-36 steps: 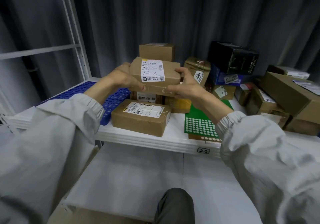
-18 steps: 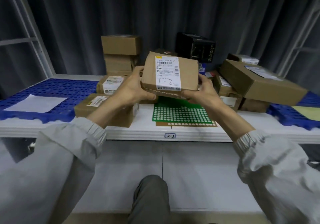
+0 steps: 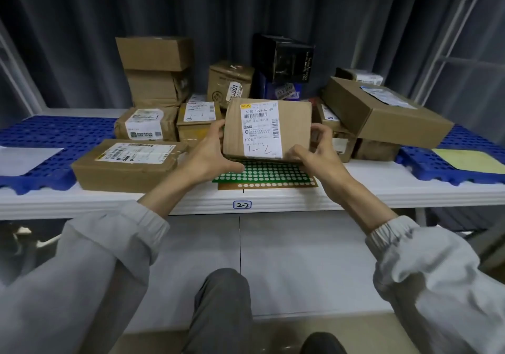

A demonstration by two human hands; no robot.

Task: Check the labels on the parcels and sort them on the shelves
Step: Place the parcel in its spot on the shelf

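above the green dotted sheet (image 3: 262, 174), at twelve o'clock from the shelf tag (image 3: 242, 204) marked 2-2, the small parcel (image 3: 267, 131) sat clamped between both hands, left hand (image 3: 210, 152) at nine o'clock, right hand (image 3: 318, 152) at three. since a second ago it had swung rightward, label (image 3: 261, 131) upright (handwritten 1-2). that mismatch likely meant another shelf.
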